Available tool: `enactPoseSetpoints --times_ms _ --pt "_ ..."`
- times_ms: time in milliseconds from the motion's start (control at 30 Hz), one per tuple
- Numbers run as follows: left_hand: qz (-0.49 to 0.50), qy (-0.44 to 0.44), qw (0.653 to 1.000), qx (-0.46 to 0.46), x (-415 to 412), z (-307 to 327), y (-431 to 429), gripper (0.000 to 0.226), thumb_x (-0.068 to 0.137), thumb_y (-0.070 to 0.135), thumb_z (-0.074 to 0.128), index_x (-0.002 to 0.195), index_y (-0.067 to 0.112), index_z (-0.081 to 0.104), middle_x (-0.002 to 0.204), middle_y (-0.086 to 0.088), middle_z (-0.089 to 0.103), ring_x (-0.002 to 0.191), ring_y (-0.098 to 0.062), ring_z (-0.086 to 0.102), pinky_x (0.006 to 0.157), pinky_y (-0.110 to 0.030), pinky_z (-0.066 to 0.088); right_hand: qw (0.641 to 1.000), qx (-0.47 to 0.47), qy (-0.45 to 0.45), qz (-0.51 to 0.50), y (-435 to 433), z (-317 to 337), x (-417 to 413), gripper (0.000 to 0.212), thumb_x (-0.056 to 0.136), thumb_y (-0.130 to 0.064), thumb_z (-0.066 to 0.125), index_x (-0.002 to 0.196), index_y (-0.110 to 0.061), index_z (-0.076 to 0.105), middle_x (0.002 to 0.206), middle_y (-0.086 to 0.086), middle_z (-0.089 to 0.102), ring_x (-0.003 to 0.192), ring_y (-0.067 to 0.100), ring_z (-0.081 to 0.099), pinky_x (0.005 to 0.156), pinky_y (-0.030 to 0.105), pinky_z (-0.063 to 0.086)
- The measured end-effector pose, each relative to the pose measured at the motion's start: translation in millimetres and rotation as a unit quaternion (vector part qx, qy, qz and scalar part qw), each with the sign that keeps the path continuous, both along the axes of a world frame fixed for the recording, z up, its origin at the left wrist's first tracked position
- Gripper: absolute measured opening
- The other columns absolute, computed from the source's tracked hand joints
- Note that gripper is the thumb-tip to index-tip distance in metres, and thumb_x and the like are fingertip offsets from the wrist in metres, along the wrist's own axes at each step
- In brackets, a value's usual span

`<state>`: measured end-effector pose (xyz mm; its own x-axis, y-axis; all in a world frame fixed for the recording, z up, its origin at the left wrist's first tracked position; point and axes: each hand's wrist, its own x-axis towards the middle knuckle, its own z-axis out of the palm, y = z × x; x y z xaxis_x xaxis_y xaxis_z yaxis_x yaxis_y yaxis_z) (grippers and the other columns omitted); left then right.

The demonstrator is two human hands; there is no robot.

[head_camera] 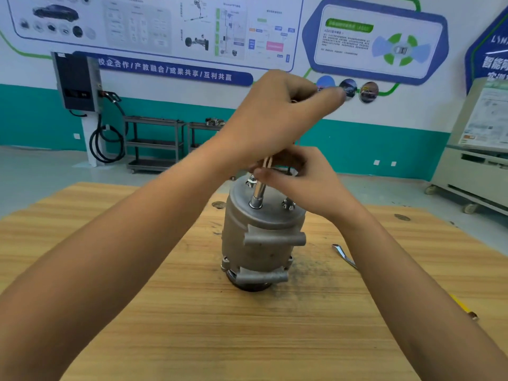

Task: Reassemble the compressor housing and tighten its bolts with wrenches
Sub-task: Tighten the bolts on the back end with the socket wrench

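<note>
Compressor housing [261,243] stands upright in the middle of our wooden table [165,312], with a socket wrench [258,192] set upright on a bolt in its top cover and another bolt [288,204] just beside it. Our left hand [275,116] is curled over the tool's upper end, though blur hides the grip itself, while our right hand [305,182] pinches the shaft lower down between fingertips and thumb. To the right of the housing a flat wrench [343,255] lies on the table, and a yellow-handled tool [464,306] lies near the edge.
</note>
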<state>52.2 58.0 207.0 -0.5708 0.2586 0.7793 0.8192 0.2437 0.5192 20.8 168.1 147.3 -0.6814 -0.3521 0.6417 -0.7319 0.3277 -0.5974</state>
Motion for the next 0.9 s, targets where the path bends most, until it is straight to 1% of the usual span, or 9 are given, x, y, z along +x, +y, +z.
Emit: enactPoseSetpoints --times_ms 67,133,233,333,467,567,667,800,900 --pt "-0.143 -0.088 0.985 0.027 -6.4 2.4 -2.0 0.051 0.089 0.021 0.055 0.039 0.021 0.044 0.041 0.004 0.035 0.045 -0.012 0.037 0.052 -0.019 0.034 0.999 -0.008 -0.044 0.020 1.0 1.7 1.9 0.020 0.088 -0.005 0.059 0.098 -0.022 0.062 0.090 -0.009 0.070 0.095 0.001 0.065 0.089 0.017 0.048" --pt "-0.240 -0.141 0.958 0.071 -12.8 1.6 -5.2 0.054 0.095 0.017 0.047 0.041 0.022 0.050 0.041 0.005 0.043 0.047 -0.013 0.047 0.056 -0.021 0.040 0.998 0.003 -0.053 0.027 4.9 3.6 3.5 0.020 0.092 -0.006 0.054 0.098 -0.024 0.061 0.086 -0.013 0.071 0.094 -0.001 0.065 0.087 0.015 0.047" --pt "-0.179 -0.131 0.973 0.068 -19.9 1.8 -5.2 0.036 0.099 0.026 0.042 0.070 0.015 0.060 0.058 0.004 0.062 0.060 -0.015 0.065 0.065 -0.029 0.050 0.999 0.003 -0.040 0.014 11.4 2.2 7.0 0.017 0.092 -0.007 0.056 0.087 -0.022 0.062 0.072 -0.019 0.069 0.082 -0.005 0.066 0.079 0.011 0.049" --pt "-0.045 -0.111 0.991 0.067 -21.0 2.3 -1.7 0.034 0.098 0.034 0.045 0.074 0.012 0.056 0.052 0.002 0.061 0.052 -0.015 0.065 0.049 -0.021 0.049 0.999 -0.023 0.010 -0.048 10.7 -2.4 10.3 0.015 0.087 -0.011 0.064 0.076 -0.021 0.064 0.069 -0.013 0.069 0.076 0.003 0.068 0.078 0.021 0.054" --pt "-0.084 -0.229 0.962 0.125 -24.6 2.7 4.7 0.041 0.099 0.038 0.040 0.074 0.009 0.055 0.040 0.004 0.048 0.035 -0.011 0.048 0.040 -0.016 0.040 0.995 0.000 0.050 -0.082 9.0 -1.7 14.0 0.005 0.085 -0.019 0.067 0.081 -0.017 0.069 0.076 -0.006 0.069 0.079 0.002 0.066 0.074 0.017 0.050" --pt "-0.143 -0.330 0.932 0.031 -24.7 8.1 4.6 0.037 0.100 0.032 0.035 0.080 0.011 0.057 0.035 0.009 0.032 0.028 -0.004 0.028 0.034 -0.014 0.026 0.997 0.060 0.018 -0.051 10.2 -4.0 17.1 0.013 0.092 -0.012 0.056 0.095 -0.016 0.068 0.090 -0.008 0.069 0.093 0.001 0.063 0.086 0.019 0.047" --pt "-0.079 -0.270 0.959 -0.033 -21.9 13.0 -0.9 0.038 0.099 0.035 0.039 0.081 0.009 0.060 0.035 0.008 0.036 0.029 -0.007 0.032 0.038 -0.014 0.032 0.998 0.051 0.025 -0.041 8.3 -9.5 17.4 0.018 0.093 -0.006 0.053 0.097 -0.018 0.064 0.094 -0.003 0.070 0.099 0.008 0.063 0.092 0.028 0.047" --pt "0.055 -0.095 0.994 0.000 -6.8 13.4 -3.1 0.044 0.099 0.038 0.040 0.072 0.008 0.059 0.044 0.002 0.055 0.040 -0.013 0.055 0.046 -0.020 0.046 0.999 0.024 0.012 -0.018 7.9 -14.0 15.0 0.021 0.093 -0.008 0.055 0.093 -0.028 0.059 0.091 -0.015 0.066 0.096 0.000 0.062 0.088 0.016 0.045" --pt "0.085 0.000 0.996 0.007 7.8 -3.6 4.9 0.045 0.097 0.037 0.042 0.060 0.014 0.052 0.050 0.002 0.052 0.052 -0.016 0.058 0.056 -0.026 0.044 0.997 0.025 0.053 -0.051 6.0 -20.2 14.4 0.011 0.092 -0.015 0.058 0.093 -0.025 0.054 0.088 -0.020 0.061 0.086 -0.013 0.055 0.076 0.005 0.040"
